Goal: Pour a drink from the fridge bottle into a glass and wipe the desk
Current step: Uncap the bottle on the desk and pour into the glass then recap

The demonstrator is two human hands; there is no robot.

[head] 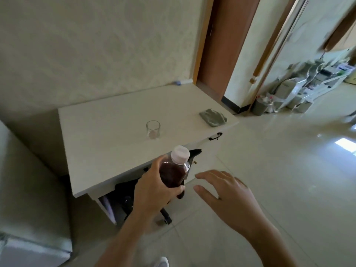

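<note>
My left hand (152, 185) grips a clear plastic bottle (174, 170) of dark red drink, upright, with its white cap on. The bottle is in the air just in front of the white desk (100, 132). An empty clear glass (153, 129) stands upright on the desk, beyond the bottle. A crumpled grey cloth (212, 117) lies near the desk's far right corner. My right hand (225, 191) hovers to the right of the bottle with fingers spread and nothing in it.
A white fridge (28, 199) stands at the left edge. A dark chair (131, 195) is pushed under the desk. A brown door (225, 45) is behind the desk, and a bin (260, 106) with bags and clutter stands at the far right. Pale tiled floor lies to the right.
</note>
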